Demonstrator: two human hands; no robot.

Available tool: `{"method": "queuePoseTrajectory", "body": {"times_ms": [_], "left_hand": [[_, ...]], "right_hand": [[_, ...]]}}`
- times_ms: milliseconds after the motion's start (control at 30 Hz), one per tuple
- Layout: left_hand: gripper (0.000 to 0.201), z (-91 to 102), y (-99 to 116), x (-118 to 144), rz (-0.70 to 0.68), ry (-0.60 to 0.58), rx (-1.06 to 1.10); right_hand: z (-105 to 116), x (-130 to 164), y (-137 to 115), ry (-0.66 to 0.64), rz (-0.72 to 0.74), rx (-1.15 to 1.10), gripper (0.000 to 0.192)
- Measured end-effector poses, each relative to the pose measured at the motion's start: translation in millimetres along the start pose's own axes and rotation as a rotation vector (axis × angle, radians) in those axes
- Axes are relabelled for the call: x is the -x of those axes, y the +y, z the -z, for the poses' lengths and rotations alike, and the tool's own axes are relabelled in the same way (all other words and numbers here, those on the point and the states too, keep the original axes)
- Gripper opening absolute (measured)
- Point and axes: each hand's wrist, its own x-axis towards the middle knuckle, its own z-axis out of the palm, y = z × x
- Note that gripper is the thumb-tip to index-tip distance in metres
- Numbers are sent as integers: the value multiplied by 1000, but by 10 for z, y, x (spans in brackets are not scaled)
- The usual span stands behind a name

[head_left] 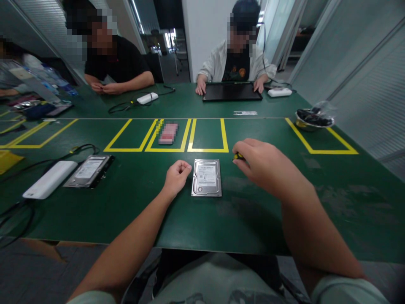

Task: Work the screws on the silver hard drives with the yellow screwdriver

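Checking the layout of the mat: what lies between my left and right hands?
In the head view, a silver rectangular metal hard drive lies flat on the green table mat between the closed left hand and the right hand.

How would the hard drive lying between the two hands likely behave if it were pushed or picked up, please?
The hard drive looks like a rigid metal slab, so it probably won't flex. Lying flat on the green table, it should slide rather than roll or tip. Its bare metal casing suggests it is fairly heavy for its size.
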Motion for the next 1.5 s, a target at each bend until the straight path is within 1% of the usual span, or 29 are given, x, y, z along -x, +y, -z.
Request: {"method": "queuePoseTrajectory", "body": {"times_ms": [100, 200, 267, 333, 400, 500, 633, 733, 867, 1033, 1167, 1500], "left_hand": [[18, -4, -15, 3, -13, 6, -40], [19, 0, -26, -4, -25, 25, -61], [19, 2, -31, -14, -26, 37, -73], [19, 3, -36, -27, -28, 45, -92], [19, 3, -39, -40, -32, 50, -121], [20, 6, -40, -57, -43, 53, -167], [19, 13, -41, -68, -52, 45, -180], [19, 17, -46, -70, -58, 35, -189], [19, 21, -47, -67, -57, 26, -191], [19, 27, -34, -71, -51, 23, -184], [19, 33, -31, -77, -55, 26, -179], [18, 52, -13, -67, -88, 12, -214]], "right_hand": [[-87, -66, 5, 27, -69, 136, 10], [-221, -145, 52, 47, -143, 238, 13], [-342, -205, 95, 43, -237, 269, 14], [-479, -266, 133, 10, -291, 262, 15], [-622, -320, 155, -40, -316, 235, 18], [-824, -373, 157, -152, -377, 160, 26], [-1019, -380, 165, -243, -369, 119, 35], [-1090, -356, 221, -312, -358, 85, 35], [-1127, -322, 328, -403, -350, 38, 33], [-1172, -292, 387, -429, -365, 12, 34], [-1210, -274, 392, -412, -354, 2, 30], [-1378, -249, 414, -262, -370, 36, 32]]}}
